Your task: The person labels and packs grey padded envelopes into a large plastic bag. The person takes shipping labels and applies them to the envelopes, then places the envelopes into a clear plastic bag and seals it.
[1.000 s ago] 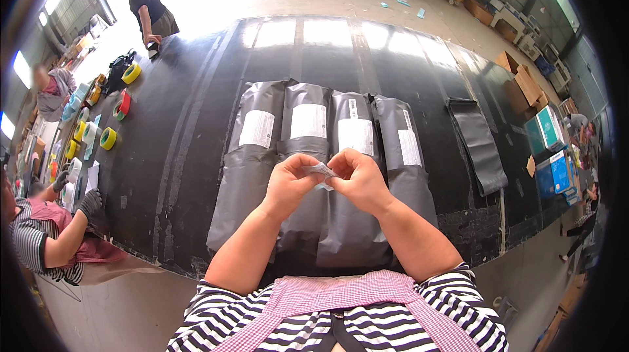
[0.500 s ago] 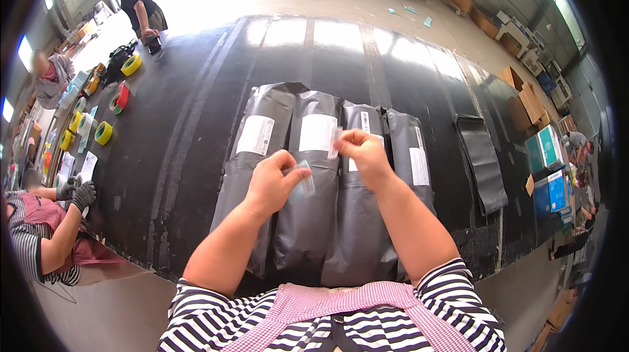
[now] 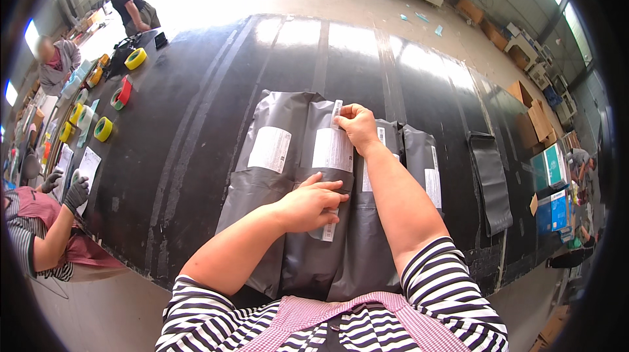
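1. The right hand (image 3: 357, 126) pinches the top end of a long white strip (image 3: 336, 155).
2. The left hand (image 3: 313, 204), fingers flat, presses the strip onto a grey bag (image 3: 314, 254).
3. The bag lies on the black tabletop (image 3: 190, 129).

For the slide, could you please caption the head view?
Left hand and right hand press a long white label strip onto a grey mailer bag on a black table.

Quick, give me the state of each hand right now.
Left hand: open, fingers flat, pressing the lower end of a narrow white label strip onto a grey mailer bag.
Right hand: pinching the strip's top end.
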Demonstrator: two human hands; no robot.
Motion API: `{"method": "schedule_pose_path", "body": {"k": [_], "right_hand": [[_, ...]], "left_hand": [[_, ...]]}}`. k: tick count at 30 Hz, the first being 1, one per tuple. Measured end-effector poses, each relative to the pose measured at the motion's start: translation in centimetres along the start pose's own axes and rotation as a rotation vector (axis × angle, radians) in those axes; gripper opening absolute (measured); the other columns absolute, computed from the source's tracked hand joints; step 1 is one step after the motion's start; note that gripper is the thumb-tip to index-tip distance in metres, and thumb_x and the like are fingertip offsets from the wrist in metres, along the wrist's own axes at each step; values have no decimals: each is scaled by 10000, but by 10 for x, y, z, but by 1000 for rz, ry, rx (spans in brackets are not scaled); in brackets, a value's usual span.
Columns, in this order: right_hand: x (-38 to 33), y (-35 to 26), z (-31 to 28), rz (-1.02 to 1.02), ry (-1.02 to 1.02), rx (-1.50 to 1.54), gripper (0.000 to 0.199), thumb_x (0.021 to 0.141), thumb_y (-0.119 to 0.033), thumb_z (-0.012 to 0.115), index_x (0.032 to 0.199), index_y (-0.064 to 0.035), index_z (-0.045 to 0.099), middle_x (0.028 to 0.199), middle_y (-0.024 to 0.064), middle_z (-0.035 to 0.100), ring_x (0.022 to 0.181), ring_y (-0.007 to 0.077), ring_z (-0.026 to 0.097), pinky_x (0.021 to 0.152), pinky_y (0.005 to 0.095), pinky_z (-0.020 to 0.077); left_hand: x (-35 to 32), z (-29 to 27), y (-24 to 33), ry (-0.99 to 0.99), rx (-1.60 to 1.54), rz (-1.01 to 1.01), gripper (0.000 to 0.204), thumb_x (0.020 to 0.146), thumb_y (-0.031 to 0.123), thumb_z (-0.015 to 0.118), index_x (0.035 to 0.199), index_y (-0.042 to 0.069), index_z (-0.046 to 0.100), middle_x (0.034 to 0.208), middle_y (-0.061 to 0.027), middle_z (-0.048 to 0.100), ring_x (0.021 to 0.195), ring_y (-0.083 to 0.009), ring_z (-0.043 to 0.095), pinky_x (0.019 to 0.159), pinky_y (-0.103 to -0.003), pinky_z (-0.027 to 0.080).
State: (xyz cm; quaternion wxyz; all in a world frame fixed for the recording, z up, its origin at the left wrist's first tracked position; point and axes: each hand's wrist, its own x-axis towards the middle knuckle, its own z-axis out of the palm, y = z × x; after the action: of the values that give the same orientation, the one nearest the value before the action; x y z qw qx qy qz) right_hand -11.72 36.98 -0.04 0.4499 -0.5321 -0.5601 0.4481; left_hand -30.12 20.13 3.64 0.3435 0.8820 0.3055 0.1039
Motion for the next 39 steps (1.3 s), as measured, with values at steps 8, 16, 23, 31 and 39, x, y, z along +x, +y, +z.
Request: {"method": "schedule_pose_path", "body": {"k": [8,16,23,31,39], "right_hand": [[0,6,1,-60,13,-121,161,833,-24,756,974,3,683,871,65,716,795,121,655,733,276,539],[-5,-4,5,-241,136,-478,573,692,-96,872,1165,-19,559,1090,139,599,877,220,630,815,338,537],[13,-19,15,-30,223,-577,661,684,-194,899,1201,-55,513,1179,152,593,1069,313,628,918,402,524],[49,2,0,89,284,-637,503,811,-335,811,1171,-65,584,1089,138,703,1025,315,687,886,420,536],[-99,-65,-10,-73,-312,214,145,905,-118,728,999,-25,666,827,14,669,745,78,620,658,240,501]], "left_hand": [[1,-1,0,-7,-14,11,193,920,218,668,870,56,577,1466,-68,536,1489,-287,298,1218,-581,148],[1,-4,0,-17,-52,-10,190,912,194,674,857,56,557,1459,-70,542,1490,-290,295,1218,-581,154],[-3,-3,-1,-16,-83,-14,120,912,160,647,913,53,594,1464,-74,536,1491,-285,292,1223,-572,148],[3,2,0,2,-25,15,455,891,145,640,1338,75,594,1425,-89,561,1472,-264,332,1229,-550,151],[-5,-7,-25,728,-784,-204,126,894,77,736,895,40,616,1010,-33,689,835,-100,580,761,-280,494]]}}
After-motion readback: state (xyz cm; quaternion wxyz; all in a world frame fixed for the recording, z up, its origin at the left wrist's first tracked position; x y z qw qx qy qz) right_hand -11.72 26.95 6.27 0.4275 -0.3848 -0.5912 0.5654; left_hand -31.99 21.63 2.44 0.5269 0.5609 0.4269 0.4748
